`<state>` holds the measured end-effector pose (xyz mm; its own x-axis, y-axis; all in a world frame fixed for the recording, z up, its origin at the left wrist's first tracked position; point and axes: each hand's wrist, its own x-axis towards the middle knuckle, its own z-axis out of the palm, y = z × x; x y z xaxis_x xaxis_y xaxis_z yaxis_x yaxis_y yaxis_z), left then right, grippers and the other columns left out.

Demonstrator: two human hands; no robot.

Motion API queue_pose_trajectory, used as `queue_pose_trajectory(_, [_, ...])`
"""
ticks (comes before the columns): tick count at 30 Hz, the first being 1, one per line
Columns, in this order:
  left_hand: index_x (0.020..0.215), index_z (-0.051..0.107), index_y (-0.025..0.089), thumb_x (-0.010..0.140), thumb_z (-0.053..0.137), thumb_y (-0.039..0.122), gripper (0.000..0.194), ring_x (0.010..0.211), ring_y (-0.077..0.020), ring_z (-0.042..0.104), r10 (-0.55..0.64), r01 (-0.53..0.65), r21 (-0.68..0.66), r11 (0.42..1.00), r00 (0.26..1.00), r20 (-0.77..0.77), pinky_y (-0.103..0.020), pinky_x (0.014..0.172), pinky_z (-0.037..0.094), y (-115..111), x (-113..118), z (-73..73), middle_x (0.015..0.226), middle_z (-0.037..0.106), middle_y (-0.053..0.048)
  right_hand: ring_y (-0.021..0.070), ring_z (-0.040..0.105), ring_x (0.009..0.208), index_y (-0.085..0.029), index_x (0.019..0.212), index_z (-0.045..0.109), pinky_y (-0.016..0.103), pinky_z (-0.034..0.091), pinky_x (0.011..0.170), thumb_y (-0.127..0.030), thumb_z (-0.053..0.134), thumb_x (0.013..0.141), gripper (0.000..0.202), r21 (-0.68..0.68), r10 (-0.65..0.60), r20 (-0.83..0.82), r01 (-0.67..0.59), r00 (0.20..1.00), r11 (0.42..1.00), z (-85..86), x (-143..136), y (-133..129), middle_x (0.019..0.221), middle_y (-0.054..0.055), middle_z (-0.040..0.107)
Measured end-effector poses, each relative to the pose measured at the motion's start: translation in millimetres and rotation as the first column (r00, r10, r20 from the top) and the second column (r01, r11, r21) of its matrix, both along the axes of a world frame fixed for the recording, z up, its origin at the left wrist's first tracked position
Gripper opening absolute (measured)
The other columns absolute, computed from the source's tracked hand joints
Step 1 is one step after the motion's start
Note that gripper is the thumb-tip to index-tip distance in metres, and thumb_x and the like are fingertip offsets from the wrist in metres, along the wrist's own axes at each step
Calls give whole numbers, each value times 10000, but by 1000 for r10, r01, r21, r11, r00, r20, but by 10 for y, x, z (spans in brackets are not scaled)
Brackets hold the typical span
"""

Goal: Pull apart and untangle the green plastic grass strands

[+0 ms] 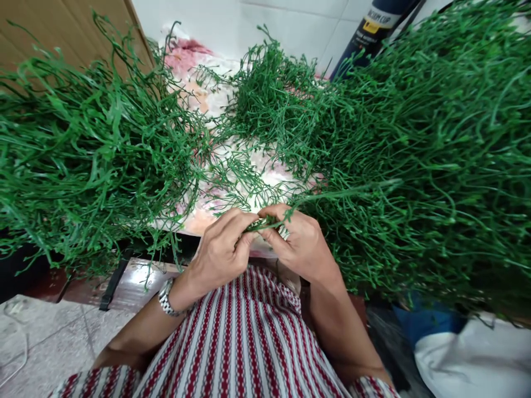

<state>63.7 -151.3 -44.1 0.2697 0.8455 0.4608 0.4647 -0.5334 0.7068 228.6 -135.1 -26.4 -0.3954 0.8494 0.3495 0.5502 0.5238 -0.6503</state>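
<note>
Close in front of my body, my left hand (224,243) and my right hand (301,243) meet at the table's near edge. Both pinch a thin green plant stem (267,224) between thumb and fingers. From my right hand a longer part of the stem runs up and to the right toward the big heap of green stems (415,166). My fingers hide part of what they grip. Several loose sprigs (244,177) lie on the patterned tablecloth (199,221) just beyond my hands.
Another large pile of green stems (95,149) fills the left side and hangs over the edge. Behind it stands a cardboard box (74,27). A dark blue cylinder with a label (367,33) leans by the tiled wall (286,30). A white bag (473,354) sits low at right.
</note>
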Motion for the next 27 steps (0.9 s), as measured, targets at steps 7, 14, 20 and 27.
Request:
queue_pose_trajectory(7, [822,583,172,806,518,156,70,708,-132,513,15,26,-189,982,977,214,-241,631,398,-2,-63,16,727,562,-15,121,587,753,-163,954,581,237,460,693,-209,547,827,139,-104,45,-109,-57,993,993,-36,14,-22,822,20,626])
queue_pose_trajectory(14, [707,532,148,819,512,196,123,631,-102,458,-186,205,-258,944,978,98,-233,608,367,31,-77,44,645,491,11,113,569,679,-158,910,537,224,446,616,-208,504,851,84,-68,58,-40,-60,998,996,-26,-15,-76,780,25,609])
queue_pose_trajectory(20, [596,494,144,836,500,225,253,628,-100,436,-257,263,-258,930,965,56,-234,579,331,32,-130,34,613,446,11,136,535,689,-146,859,518,254,428,633,-186,434,872,94,-30,169,156,-166,973,986,-12,-12,-101,756,48,584])
queue_pose_trajectory(27, [573,428,144,880,410,235,320,550,-77,394,-283,260,-347,901,959,-16,-223,535,282,-22,-151,-31,573,389,30,147,523,709,-140,875,531,264,417,656,-264,415,898,172,-94,269,302,-252,915,963,-54,26,-90,759,55,581])
